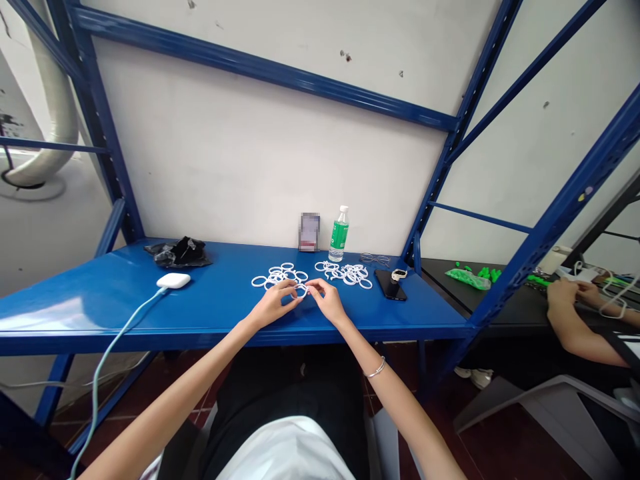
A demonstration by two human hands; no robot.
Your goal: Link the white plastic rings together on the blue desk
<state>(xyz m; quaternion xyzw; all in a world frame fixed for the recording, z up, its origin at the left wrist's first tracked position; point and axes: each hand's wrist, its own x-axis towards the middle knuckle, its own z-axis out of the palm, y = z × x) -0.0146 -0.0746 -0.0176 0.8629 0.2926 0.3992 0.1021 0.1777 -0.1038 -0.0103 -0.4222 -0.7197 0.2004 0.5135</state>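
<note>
My left hand (274, 303) and my right hand (326, 300) meet over the blue shelf top (210, 303), fingertips pinched together on a small white plastic ring (301, 288). Just behind my left hand lies a pile of white rings (280, 275). A second pile of white rings (347, 273) lies behind my right hand. A thin bracelet sits on my right wrist.
A white charger (173, 281) with a pale cable, a black crumpled bag (177, 252), a green-labelled bottle (339, 235), a small card (309, 231), glasses (375, 259) and a black phone (391, 284) with a watch lie on the shelf. Another person's hands (575, 293) work at the right.
</note>
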